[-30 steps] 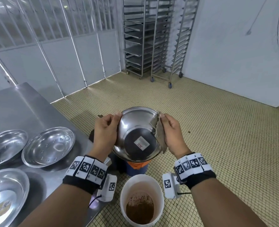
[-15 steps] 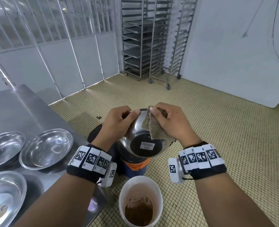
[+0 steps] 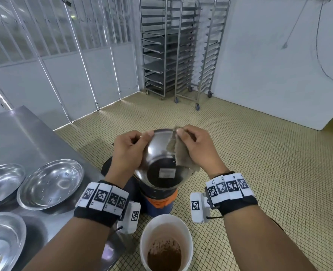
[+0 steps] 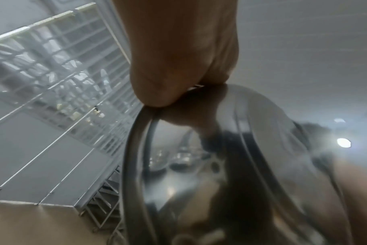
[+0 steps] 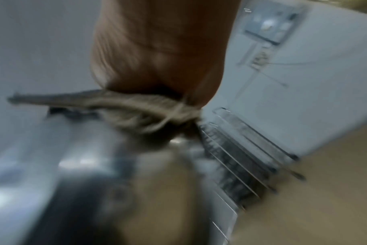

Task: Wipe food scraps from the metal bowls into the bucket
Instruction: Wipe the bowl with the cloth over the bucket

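A metal bowl [image 3: 157, 163] is held up on edge above the floor, its labelled underside facing me and its inside hidden. My left hand [image 3: 129, 151] grips its left rim [image 4: 136, 149], thumb on the outside. My right hand [image 3: 196, 147] pinches a grey-brown cloth [image 3: 178, 155] against the bowl's upper right rim; the cloth [image 5: 124, 106] hangs down over the outside. The white bucket [image 3: 166, 244] stands on the floor below, nearer me, with brown scraps in its bottom.
Three more metal bowls [image 3: 50, 183] [image 3: 2, 181] [image 3: 0, 241] sit on the steel table [image 3: 25, 137] at left. A dark stool with an orange and blue base [image 3: 157, 202] stands under the held bowl. Wheeled tray racks [image 3: 181, 45] stand at the far wall.
My right hand has carried the cloth from the bowl's right side up over its top rim. The bowl has tilted further away and moved slightly up.
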Available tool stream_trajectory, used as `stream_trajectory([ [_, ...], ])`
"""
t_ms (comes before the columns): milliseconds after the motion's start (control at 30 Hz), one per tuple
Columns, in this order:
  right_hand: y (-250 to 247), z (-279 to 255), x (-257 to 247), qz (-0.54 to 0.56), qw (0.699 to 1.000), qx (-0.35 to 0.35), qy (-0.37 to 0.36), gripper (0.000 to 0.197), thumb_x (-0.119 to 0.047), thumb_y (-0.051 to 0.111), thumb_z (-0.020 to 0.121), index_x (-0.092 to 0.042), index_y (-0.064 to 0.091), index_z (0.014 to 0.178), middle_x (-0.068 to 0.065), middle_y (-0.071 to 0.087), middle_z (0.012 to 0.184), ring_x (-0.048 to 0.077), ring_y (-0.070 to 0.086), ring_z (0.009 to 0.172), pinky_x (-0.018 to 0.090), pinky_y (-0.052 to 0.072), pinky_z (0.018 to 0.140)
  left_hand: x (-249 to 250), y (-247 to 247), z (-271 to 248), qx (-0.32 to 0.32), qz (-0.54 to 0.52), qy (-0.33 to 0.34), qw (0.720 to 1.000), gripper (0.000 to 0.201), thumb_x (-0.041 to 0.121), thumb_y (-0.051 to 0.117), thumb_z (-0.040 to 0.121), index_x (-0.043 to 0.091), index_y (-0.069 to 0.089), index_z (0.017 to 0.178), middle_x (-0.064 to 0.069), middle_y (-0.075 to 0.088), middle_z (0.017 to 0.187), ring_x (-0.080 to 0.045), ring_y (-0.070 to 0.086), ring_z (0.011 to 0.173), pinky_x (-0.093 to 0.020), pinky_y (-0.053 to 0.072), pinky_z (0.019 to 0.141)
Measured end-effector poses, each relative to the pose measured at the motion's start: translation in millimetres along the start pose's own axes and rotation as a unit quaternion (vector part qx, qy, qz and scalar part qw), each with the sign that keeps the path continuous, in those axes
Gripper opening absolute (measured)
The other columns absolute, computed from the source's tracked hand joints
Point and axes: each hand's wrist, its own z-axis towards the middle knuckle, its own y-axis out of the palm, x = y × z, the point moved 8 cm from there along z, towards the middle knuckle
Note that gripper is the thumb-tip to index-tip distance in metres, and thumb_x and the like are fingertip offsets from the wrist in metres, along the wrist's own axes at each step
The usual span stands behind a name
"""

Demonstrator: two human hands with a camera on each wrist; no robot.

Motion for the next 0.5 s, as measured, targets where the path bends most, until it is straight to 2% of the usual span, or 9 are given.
stream_trajectory([
  [67,-4.0,-9.6,24.9,0.088,0.994,0.024,0.068,0.026,-0.034,0.054,0.104,-0.021,0.071,0.088,-0.003,0.071,0.084,0.008,0.066,0.077,0.024,0.05,0.074,-10.1,-16.3,4.1,0.054,-0.037,-0.029,0.997,0.047,0.041,0.073,0.094,0.002,0.065,0.07,-0.001,0.056,0.051,-0.016,0.05,0.046,-0.027,0.041,0.043],
  [133,1.7,-17.1,37.0,0.091,0.99,0.017,0.101,0.027,-0.036,0.051,0.105,-0.024,0.069,0.088,-0.004,0.07,0.084,0.005,0.065,0.078,0.026,0.048,0.077,-11.1,-19.6,4.1,0.05,-0.024,-0.026,0.998,0.046,0.044,0.072,0.095,0.007,0.064,0.068,0.0,0.055,0.049,-0.021,0.051,0.045,-0.03,0.041,0.043],
  [167,4.0,-16.0,35.2,0.086,0.992,0.015,0.096,0.026,-0.036,0.051,0.105,-0.027,0.068,0.088,-0.007,0.069,0.084,0.004,0.064,0.077,0.026,0.047,0.077,-9.4,-16.4,2.8,0.036,-0.013,-0.02,0.999,0.046,0.043,0.071,0.095,0.008,0.064,0.067,0.0,0.055,0.049,-0.021,0.053,0.046,-0.031,0.042,0.044],
  [233,5.0,-6.2,16.0,0.042,0.998,0.008,0.046,0.023,-0.036,0.053,0.104,-0.032,0.065,0.085,-0.011,0.068,0.079,0.003,0.063,0.074,0.023,0.046,0.073,-4.1,-7.1,-1.4,0.008,0.011,-0.004,1.0,0.043,0.04,0.069,0.097,0.008,0.065,0.068,0.003,0.056,0.049,-0.011,0.052,0.045,-0.024,0.043,0.044],
  [333,6.3,4.0,-7.0,-0.023,1.0,-0.007,-0.02,0.022,-0.034,0.056,0.104,-0.033,0.065,0.083,-0.011,0.069,0.079,0.007,0.064,0.077,0.026,0.048,0.074,1.5,-2.5,-0.7,0.001,0.007,0.006,1.0,0.043,0.034,0.072,0.096,-0.001,0.066,0.071,0.002,0.056,0.05,-0.004,0.048,0.042,-0.017,0.041,0.043],
  [400,4.2,0.5,10.6,0.075,0.997,0.005,0.036,0.023,-0.035,0.053,0.105,-0.027,0.068,0.088,-0.008,0.071,0.083,0.012,0.067,0.078,0.033,0.053,0.079,-4.1,-10.5,2.8,0.037,-0.032,-0.022,0.999,0.044,0.035,0.073,0.095,0.0,0.064,0.069,0.003,0.055,0.05,-0.007,0.048,0.043,-0.02,0.042,0.044],
  [467,8.1,-8.0,33.0,0.188,0.976,0.01,0.105,0.031,-0.037,0.049,0.106,-0.017,0.069,0.093,0.003,0.072,0.088,0.019,0.068,0.081,0.042,0.056,0.08,-18.0,-19.1,2.2,0.079,-0.096,-0.079,0.989,0.044,0.037,0.07,0.097,0.003,0.062,0.071,0.003,0.054,0.051,-0.011,0.049,0.047,-0.024,0.043,0.045],
  [500,9.9,-11.1,39.7,0.196,0.973,0.016,0.116,0.033,-0.037,0.048,0.107,-0.016,0.069,0.091,0.007,0.07,0.088,0.022,0.068,0.081,0.046,0.055,0.081,-22.9,-21.4,1.2,0.088,-0.112,-0.092,0.986,0.044,0.038,0.069,0.098,0.003,0.061,0.073,0.002,0.053,0.053,-0.013,0.049,0.049,-0.026,0.043,0.047],
])
